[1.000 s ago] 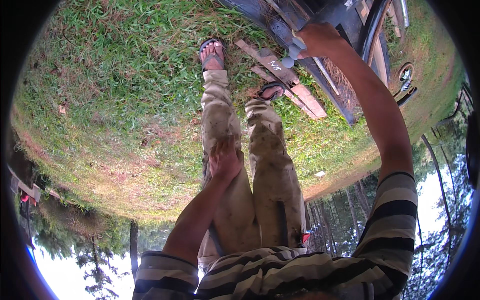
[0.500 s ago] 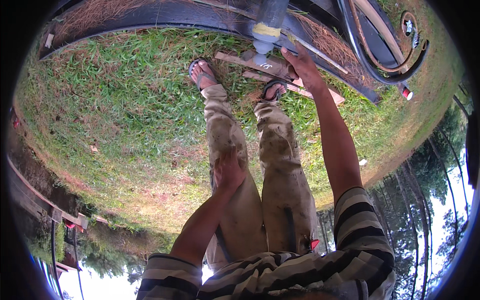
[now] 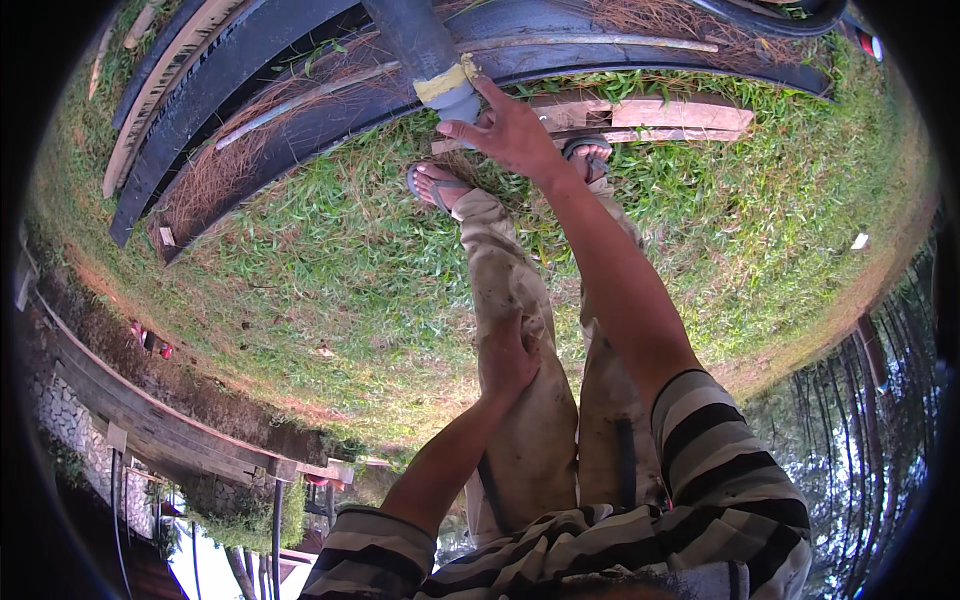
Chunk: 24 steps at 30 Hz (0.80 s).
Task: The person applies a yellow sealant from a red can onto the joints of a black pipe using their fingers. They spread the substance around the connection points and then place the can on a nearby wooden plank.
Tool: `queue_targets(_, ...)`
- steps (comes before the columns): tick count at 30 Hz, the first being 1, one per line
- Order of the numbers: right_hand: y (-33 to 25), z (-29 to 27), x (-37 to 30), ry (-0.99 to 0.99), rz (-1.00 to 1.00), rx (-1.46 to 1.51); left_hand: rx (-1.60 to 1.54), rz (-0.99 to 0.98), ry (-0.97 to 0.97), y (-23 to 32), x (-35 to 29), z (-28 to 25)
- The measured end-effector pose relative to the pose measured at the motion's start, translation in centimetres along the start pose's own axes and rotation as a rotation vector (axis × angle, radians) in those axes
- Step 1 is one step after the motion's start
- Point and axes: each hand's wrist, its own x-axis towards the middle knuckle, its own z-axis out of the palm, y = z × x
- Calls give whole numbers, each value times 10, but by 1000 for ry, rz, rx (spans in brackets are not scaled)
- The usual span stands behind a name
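Observation:
My right hand is at the lower end of a thick dark grey pipe. Its thumb and forefinger are spread at the pipe's side, the forefinger by a yellow band and the thumb by the pale grey rounded end. It looks open, though whether the fingertips touch the pipe is hard to tell. My left hand lies on my left knee, thumb apart, the other fingers largely hidden.
Long black curved troughs holding brown pine needles lie across the front, with thin rods on them. Wooden boards rest on the grass by my sandalled feet. A low wall stands behind at the left, trees at the right.
The view has swung, so the pipe and troughs now sit farther left. My right hand has come in from the pipe's right side to its end. My left hand stays on the knee.

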Motion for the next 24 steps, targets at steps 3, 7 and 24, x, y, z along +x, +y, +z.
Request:
queue_targets(3,-5,4,-11,31,-7,-294,11,8,0,0,1,-4)
queue_targets(7,-3,-6,-17,42,-132,-416,111,-24,-18,-1,1,-2)
queue_targets(24,-9,-64,-3,-111,-66,-43,61,-84,-35,-18,14,0)
